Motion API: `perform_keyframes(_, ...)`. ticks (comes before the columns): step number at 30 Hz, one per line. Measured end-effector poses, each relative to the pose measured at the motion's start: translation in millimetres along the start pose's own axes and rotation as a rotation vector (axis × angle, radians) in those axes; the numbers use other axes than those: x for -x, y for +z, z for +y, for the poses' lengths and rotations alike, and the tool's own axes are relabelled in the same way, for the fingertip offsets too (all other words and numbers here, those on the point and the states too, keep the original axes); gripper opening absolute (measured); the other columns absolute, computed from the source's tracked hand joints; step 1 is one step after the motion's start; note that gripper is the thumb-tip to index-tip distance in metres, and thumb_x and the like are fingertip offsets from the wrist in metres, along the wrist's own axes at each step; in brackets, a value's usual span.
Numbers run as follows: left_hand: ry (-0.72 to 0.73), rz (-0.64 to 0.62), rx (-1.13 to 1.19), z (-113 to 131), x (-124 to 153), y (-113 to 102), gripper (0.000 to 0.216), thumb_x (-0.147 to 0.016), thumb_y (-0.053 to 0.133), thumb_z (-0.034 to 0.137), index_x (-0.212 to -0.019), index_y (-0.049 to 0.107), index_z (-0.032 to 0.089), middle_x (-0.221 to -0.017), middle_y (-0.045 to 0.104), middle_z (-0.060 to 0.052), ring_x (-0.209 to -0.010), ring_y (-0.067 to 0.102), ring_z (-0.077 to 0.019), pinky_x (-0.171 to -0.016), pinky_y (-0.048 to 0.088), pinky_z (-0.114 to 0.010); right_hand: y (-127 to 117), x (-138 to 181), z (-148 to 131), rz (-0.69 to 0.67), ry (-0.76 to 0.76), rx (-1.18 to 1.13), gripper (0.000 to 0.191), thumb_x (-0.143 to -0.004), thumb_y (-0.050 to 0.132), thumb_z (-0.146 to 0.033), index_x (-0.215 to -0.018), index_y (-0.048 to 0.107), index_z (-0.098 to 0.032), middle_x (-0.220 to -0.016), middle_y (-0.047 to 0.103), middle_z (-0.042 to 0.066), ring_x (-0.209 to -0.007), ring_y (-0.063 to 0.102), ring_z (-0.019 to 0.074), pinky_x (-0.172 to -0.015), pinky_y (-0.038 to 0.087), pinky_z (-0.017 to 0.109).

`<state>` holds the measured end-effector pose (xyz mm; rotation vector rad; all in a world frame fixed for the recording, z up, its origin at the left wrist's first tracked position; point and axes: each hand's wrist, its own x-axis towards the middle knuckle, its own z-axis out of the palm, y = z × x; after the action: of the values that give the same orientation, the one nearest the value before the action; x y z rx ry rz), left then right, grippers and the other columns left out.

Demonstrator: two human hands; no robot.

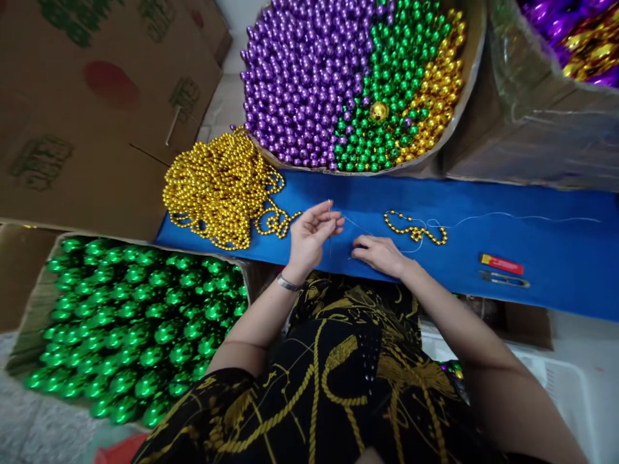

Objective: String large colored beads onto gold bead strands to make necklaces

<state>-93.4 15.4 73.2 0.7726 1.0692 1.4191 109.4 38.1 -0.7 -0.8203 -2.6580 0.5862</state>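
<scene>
My left hand (pixel 313 233) hovers over the blue board (pixel 483 193) with thumb and fingers pinched on a thin needle (pixel 330 212) that stands upright. My right hand (pixel 380 253) lies low on the board's near edge, fingers closed down on the white thread (pixel 507 214) that trails off to the right. A short strand of small gold beads (pixel 416 228) sits on that thread just right of my hands. A big heap of gold bead strings (pixel 220 187) lies on the board's left end.
A round tub (pixel 471 61) of purple, green and gold balls stands behind the board. A box of green balls (pixel 135 322) is at my left. A red lighter (pixel 501 263) and small snips (pixel 503 279) lie at right. Cardboard boxes (pixel 532 109) flank both sides.
</scene>
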Motion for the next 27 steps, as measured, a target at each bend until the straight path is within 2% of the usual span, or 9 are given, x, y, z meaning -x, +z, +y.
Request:
perform_keyframes(3,-0.058,-0.009,0.007,-11.7,3.2,-2.3,0.035,-0.070,0.084,0.033,-0.100,0.071,0.020,-0.095,0.074,-0.006,-0.084,0.072,-0.0164,-0.075,0.060,-0.030,-6.9,3.4,-13.9,0.154,0.091,-0.128,0.018,-0.097,0.052,-0.031,-0.092,0.067,-0.022,-0.098,0.068,0.003,-0.082,0.063,0.0108,-0.072,0.049,0.023)
perform_keyframes(6,-0.081,-0.040,-0.047,-22.0,10.2,1.5,0.031,-0.072,0.082,0.036,-0.097,0.073,0.019,-0.094,0.074,-0.006,-0.083,0.072,-0.0164,-0.073,0.060,-0.029,-25.4,4.4,-42.1,0.456,0.331,-0.300,0.016,-0.098,0.050,-0.030,-0.095,0.062,-0.020,-0.098,0.070,0.005,-0.081,0.067,0.0122,-0.072,0.053,0.025)
perform_keyframes(8,-0.069,-0.075,-0.122,-27.0,15.9,6.3,0.029,-0.075,0.079,0.038,-0.096,0.074,0.019,-0.094,0.074,-0.006,-0.082,0.070,-0.0162,-0.074,0.060,-0.030,-38.0,2.7,-61.0,0.604,0.430,-0.317,0.013,-0.097,0.051,-0.028,-0.095,0.061,-0.020,-0.104,0.071,0.007,-0.087,0.069,0.0142,-0.075,0.056,0.027)
perform_keyframes(10,-0.038,-0.111,-0.203,-29.3,20.7,11.6,0.026,-0.077,0.077,0.038,-0.095,0.075,0.019,-0.094,0.075,-0.006,-0.082,0.069,-0.0158,-0.077,0.059,-0.031,-46.2,-0.2,-74.4,0.676,0.425,-0.242,0.009,-0.095,0.053,-0.026,-0.094,0.060,-0.021,-0.107,0.072,0.007,-0.094,0.070,0.0160,-0.081,0.057,0.030)
perform_keyframes(13,0.034,-0.128,-0.290,-28.0,24.4,18.1,0.020,-0.078,0.077,0.034,-0.093,0.076,0.020,-0.093,0.076,-0.006,-0.085,0.069,-0.0161,-0.081,0.056,-0.029,-49.4,-3.5,-81.6,0.709,0.358,-0.100,0.007,-0.094,0.053,-0.023,-0.094,0.060,-0.021,-0.103,0.073,0.007,-0.095,0.071,0.0165,-0.085,0.058,0.031)
perform_keyframes(18,0.079,-0.110,-0.316,-23.6,24.5,22.6,0.016,-0.079,0.076,0.032,-0.091,0.077,0.021,-0.093,0.076,-0.005,-0.086,0.070,-0.0165,-0.079,0.056,-0.029,-48.5,-3.8,-80.0,0.718,0.311,0.000,0.007,-0.093,0.054,-0.019,-0.094,0.061,-0.021,-0.100,0.074,0.006,-0.092,0.072,0.0160,-0.083,0.059,0.029)
perform_keyframes(22,0.092,-0.103,-0.321,-23.0,24.5,22.8,0.015,-0.079,0.076,0.031,-0.090,0.077,0.022,-0.091,0.076,-0.005,-0.084,0.070,-0.0164,-0.076,0.056,-0.028,-50.0,-3.7,-79.5,0.708,0.266,0.029,0.007,-0.093,0.054,-0.018,-0.094,0.060,-0.021,-0.100,0.075,0.007,-0.092,0.073,0.0155,-0.082,0.059,0.028)
perform_keyframes(27,0.106,-0.106,-0.339,-22.2,24.5,24.0,0.014,-0.079,0.076,0.031,-0.089,0.077,0.022,-0.089,0.076,-0.005,-0.082,0.069,-0.0162,-0.074,0.055,-0.027,-50.8,-3.6,-78.8,0.688,0.291,-0.011,0.008,-0.093,0.053,-0.019,-0.092,0.061,-0.021,-0.101,0.075,0.007,-0.092,0.073,0.0159,-0.084,0.059,0.029)
